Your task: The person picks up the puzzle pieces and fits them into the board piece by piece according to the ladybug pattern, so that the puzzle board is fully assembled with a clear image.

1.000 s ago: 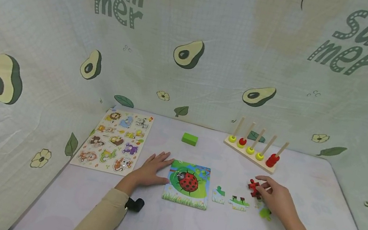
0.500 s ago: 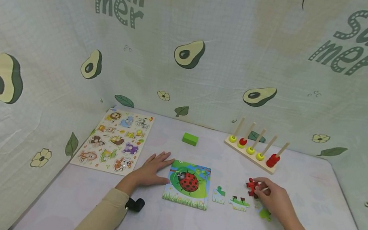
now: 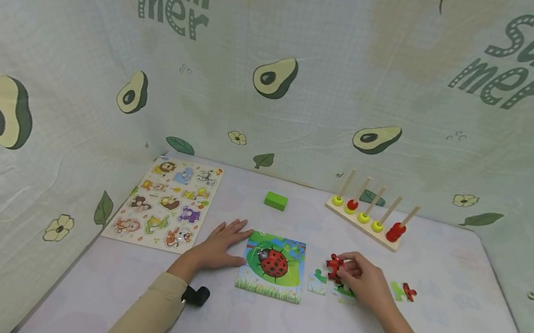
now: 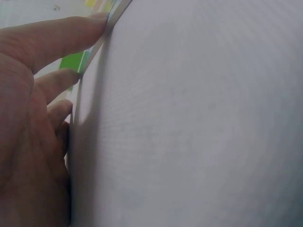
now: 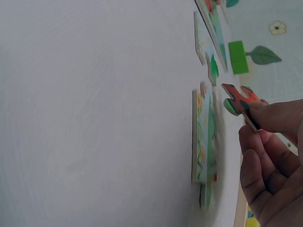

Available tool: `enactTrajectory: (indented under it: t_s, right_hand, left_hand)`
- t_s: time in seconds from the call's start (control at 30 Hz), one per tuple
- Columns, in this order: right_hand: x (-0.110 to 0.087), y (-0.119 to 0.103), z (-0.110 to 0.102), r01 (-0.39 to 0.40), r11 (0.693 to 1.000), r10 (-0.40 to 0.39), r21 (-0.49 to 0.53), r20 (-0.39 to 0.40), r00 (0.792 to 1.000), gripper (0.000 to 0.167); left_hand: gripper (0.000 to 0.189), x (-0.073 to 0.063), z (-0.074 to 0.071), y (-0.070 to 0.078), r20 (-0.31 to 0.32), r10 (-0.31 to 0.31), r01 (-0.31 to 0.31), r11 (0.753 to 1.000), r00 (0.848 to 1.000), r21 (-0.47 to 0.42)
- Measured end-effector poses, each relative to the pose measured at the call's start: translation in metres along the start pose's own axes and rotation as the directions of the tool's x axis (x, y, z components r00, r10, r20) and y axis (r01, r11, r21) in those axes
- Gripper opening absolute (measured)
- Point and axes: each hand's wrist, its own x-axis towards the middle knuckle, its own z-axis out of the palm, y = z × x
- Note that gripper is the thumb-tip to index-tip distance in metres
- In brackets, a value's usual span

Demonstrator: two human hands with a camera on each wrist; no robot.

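Shifted leftward since the earlier frame: my right hand (image 3: 369, 281), pinching a red-and-black, wooden-looking jigsaw piece (image 3: 333, 266). My left hand (image 3: 219, 247), fingers straight and spread, touches the square ladybird picture board (image 3: 274, 265). Next lies a knobbed pale-blue-and-green piece (image 3: 317, 284); the pinched one is just beyond, unjoined, so I judge fitting incomplete. Uncovered rightmost: a lime-green-and-red group (image 3: 398, 292).

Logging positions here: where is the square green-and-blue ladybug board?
In the head view, the ladybug board lies below centre, right of the left hand and left of a green-and-white jigsaw piece.
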Motion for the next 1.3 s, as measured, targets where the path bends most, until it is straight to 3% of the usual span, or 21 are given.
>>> enactTrajectory:
  t_s: [0.27, 0.57, 1.0, 1.3]
  right_hand:
    - [0.011, -0.019, 0.023, 0.002, 0.995, -0.004, 0.096, 0.023, 1.000, 0.028]
    - [0.021, -0.039, 0.050, 0.067, 0.983, -0.074, 0.169, 0.036, 0.997, 0.026]
    - [0.030, -0.063, 0.075, 0.106, 0.977, -0.127, 0.188, 0.103, 0.987, 0.025]
    - [0.033, -0.075, 0.085, 0.071, 0.983, -0.094, 0.172, 0.131, 0.987, 0.029]
  left_hand:
    - [0.078, -0.001, -0.001, 0.002, -0.002, 0.006, -0.006, 1.000, 1.000, 0.000]
    - [0.078, -0.001, -0.001, 0.001, 0.003, 0.000, 0.000, 1.000, 1.000, 0.010]
    - [0.078, -0.002, -0.001, 0.001, -0.002, 0.008, -0.008, 1.000, 1.000, 0.011]
    - [0.079, -0.002, -0.001, 0.000, -0.001, 0.008, -0.008, 1.000, 1.000, 0.002]
